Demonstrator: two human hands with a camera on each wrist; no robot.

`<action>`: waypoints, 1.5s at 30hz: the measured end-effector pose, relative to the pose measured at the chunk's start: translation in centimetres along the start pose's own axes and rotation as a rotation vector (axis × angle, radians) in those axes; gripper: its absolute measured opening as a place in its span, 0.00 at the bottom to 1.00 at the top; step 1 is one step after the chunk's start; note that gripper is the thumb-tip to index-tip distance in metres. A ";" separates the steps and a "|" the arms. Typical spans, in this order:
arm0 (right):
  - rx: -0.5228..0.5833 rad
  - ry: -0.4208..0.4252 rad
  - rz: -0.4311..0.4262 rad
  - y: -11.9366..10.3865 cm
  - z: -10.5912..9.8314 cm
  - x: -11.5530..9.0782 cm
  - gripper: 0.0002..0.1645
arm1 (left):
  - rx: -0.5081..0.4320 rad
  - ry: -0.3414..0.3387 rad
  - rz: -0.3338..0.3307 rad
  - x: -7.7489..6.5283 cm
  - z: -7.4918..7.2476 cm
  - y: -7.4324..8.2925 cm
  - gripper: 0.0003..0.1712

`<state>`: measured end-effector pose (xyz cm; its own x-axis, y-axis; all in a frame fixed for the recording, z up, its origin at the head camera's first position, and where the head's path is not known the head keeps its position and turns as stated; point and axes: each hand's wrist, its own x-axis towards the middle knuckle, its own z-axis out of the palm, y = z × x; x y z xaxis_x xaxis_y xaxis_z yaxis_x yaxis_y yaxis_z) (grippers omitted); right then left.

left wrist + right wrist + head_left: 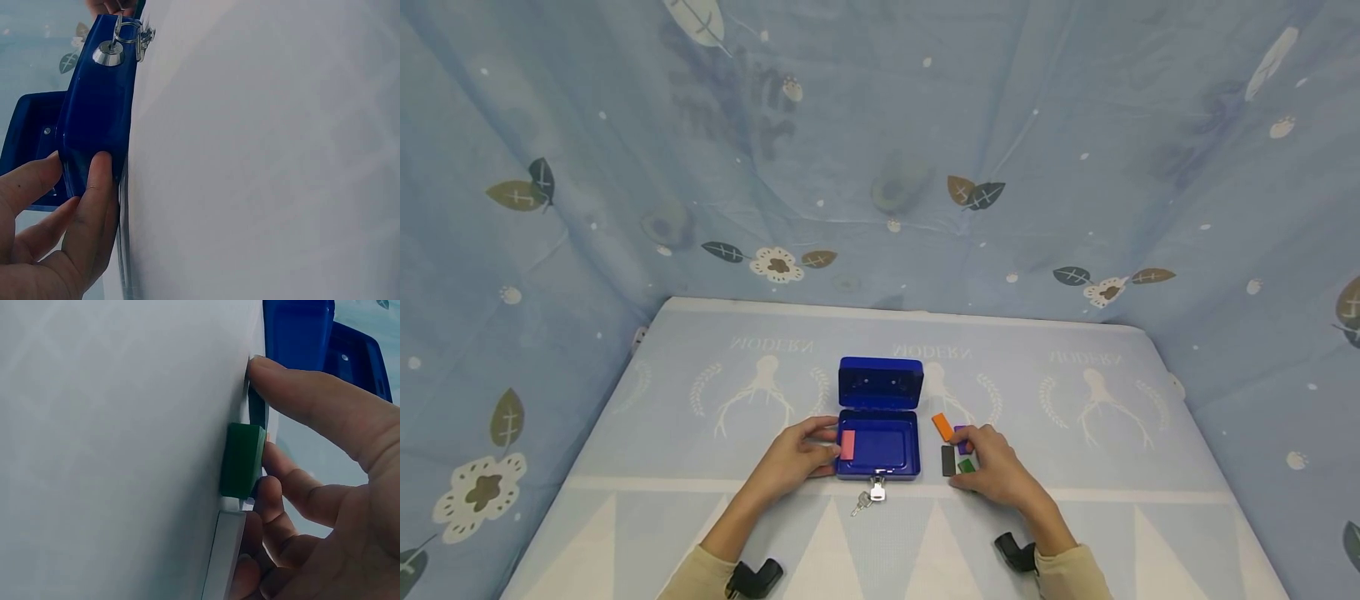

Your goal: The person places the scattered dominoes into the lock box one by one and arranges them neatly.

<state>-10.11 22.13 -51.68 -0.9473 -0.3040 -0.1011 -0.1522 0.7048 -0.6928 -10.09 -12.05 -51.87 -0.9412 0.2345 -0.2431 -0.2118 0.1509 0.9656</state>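
A blue metal cash box [917, 450] stands with its lid [880, 385] raised; a pink block [847, 445] lies inside at the left. My left hand [793, 458] touches its left side, thumb at the rim and fingers against the outer wall. To the right of the box, my right hand [996, 467] has thumb and index finger at the two ends of a dark grey block [948, 461]. Beside it lie an orange block [942, 427], a purple block [960, 440] and a green block [240, 461], partly covered by this hand. A pale block [226, 556] shows by the lower fingers.
A silver lock [109, 54] with a key in it is on the box's front, and a key ring with keys [862, 502] hangs there. Patterned cloth [1075, 400] covers the table. Blue printed curtains [880, 150] hang behind and at both sides.
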 end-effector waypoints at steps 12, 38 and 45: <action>0.003 0.003 0.043 0.0 0.2 0.1 0.29 | 0.002 0.000 0.001 -0.1 -0.1 -0.1 0.29; 0.074 0.005 -0.035 -1.1 -0.5 0.1 0.29 | 0.010 0.001 0.008 -0.1 0.0 0.0 0.30; 0.085 0.017 -0.083 -2.0 -0.7 0.6 0.27 | 0.013 0.003 0.008 0.0 0.0 0.1 0.30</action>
<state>-10.55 20.98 -49.89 -0.9373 -0.3474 -0.0288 -0.2066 0.6203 -0.7567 -10.11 -12.01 -51.82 -0.9435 0.2332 -0.2355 -0.2012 0.1616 0.9661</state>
